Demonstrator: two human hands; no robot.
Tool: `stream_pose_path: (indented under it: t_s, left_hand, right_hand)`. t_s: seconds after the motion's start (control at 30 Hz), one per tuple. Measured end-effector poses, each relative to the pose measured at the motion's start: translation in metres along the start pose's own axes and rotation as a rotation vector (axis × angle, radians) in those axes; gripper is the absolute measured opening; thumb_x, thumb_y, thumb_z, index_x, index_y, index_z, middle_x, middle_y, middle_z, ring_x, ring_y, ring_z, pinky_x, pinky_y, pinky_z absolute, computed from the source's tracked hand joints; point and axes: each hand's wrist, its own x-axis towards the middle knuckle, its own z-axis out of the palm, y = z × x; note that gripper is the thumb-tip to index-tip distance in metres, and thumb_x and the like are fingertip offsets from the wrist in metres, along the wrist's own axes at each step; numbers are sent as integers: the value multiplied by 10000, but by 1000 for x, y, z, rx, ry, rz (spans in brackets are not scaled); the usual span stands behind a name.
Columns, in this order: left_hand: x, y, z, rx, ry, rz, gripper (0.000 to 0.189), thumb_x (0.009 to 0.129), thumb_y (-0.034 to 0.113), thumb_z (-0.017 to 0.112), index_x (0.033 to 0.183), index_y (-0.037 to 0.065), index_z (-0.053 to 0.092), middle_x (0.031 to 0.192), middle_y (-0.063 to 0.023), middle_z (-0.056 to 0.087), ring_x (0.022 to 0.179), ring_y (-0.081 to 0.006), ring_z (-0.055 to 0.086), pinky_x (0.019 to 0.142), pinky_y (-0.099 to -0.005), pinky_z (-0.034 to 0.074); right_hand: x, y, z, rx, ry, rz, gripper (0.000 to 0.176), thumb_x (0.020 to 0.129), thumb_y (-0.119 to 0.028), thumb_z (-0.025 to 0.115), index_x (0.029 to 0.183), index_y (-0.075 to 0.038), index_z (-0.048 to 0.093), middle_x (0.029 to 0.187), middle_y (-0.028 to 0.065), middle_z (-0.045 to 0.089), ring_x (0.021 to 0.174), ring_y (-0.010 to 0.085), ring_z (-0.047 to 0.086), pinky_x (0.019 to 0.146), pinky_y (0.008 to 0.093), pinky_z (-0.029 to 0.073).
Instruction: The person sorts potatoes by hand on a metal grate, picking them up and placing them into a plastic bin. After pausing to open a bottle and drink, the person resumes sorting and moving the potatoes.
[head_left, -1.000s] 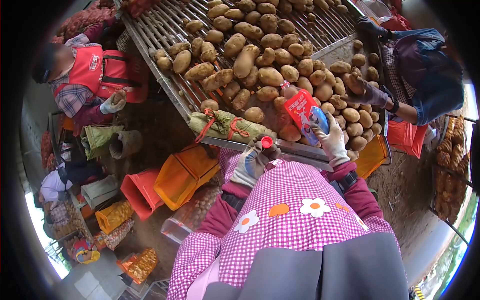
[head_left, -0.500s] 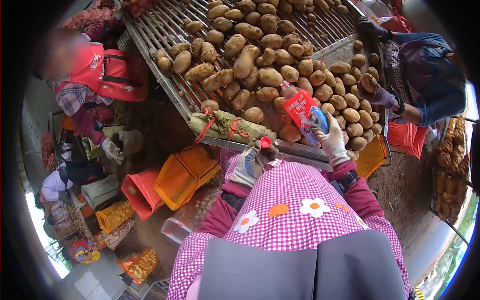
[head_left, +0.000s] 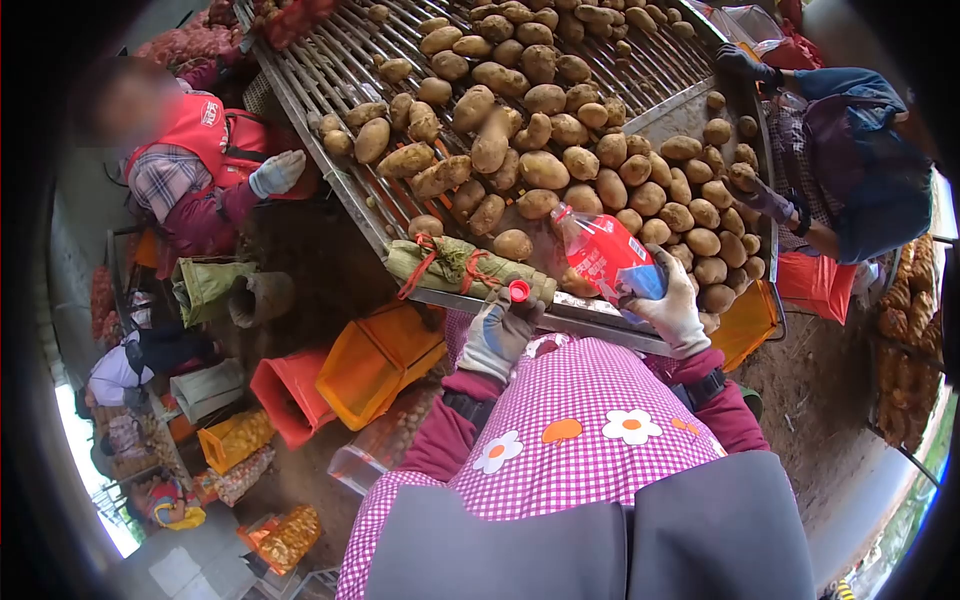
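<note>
My right hand [head_left: 677, 305], in a whitish glove, is wrapped round the lower part of a plastic bottle [head_left: 600, 250] with a red label. The bottle's neck points up and left over the potatoes [head_left: 700, 215]. A small red cap [head_left: 519, 290] is pinched in the fingertips of my left hand [head_left: 500, 330], gloved in grey and white. Just beyond that hand, a rolled green bundle [head_left: 450, 265] tied with red string lies along the near edge of the metal grate table [head_left: 335, 165].
Orange [head_left: 375, 365] and red [head_left: 290, 395] containers stand below the table at left. A co-worker in a red vest [head_left: 205, 130] is at left, another in blue [head_left: 860, 150] at right, with a gloved hand [head_left: 765, 195] by the potatoes. Filled sacks [head_left: 905, 340] are stacked far right.
The bottle has turned, showing more of its neck and red label. The left co-worker's gloved hand has risen to chest height. The right co-worker's hand has lowered onto the potatoes.
</note>
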Motion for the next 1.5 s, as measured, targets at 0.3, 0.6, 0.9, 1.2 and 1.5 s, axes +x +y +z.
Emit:
stream_pose_path:
  t_s: [0.3,0.6,0.9,1.2,1.5]
  left_hand:
    - [5,3,-2,-61,90,-58,302,995,166,729,1286,94,694,1244,-122,747,1079,-301,735,1019,-548,593]
    - [10,6,-18,35,-173,-104,338,1069,284,640,1281,22,657,1256,-115,712,1175,-259,690,1116,-410,521]
    - [31,5,12,172,-61,-83,326,1026,237,705,1332,129,672,1221,-51,742,963,-186,704,986,-479,585]
    - [53,7,4,55,-162,-58,366,996,228,765,1278,24,651,1098,-96,711,1024,-245,682,1016,-443,558]
    - [49,14,12,27,-23,-61,228,1002,171,722,1195,52,693,1127,-161,762,1034,-339,749,1057,-566,570]
  right_hand:
    - [-39,-9,-39,-90,-93,-176,950,594,-121,949,1456,-15,565,1333,223,609,1264,409,621,1101,454,503]
    - [-64,24,-54,-212,-44,-167,878,654,-275,942,1411,-9,586,1275,249,622,1190,436,632,1011,494,533]
    - [-83,27,-66,-100,-70,-26,892,729,-341,921,1485,-45,555,1344,279,598,1254,452,609,1077,497,506]
    - [-79,37,-57,-115,-1,-103,875,652,-313,966,1387,-1,606,1237,240,650,1195,431,632,1061,479,514]
    - [-70,5,-45,-17,-70,-129,901,646,-186,953,1443,-1,574,1338,220,608,1267,403,623,1087,451,513]
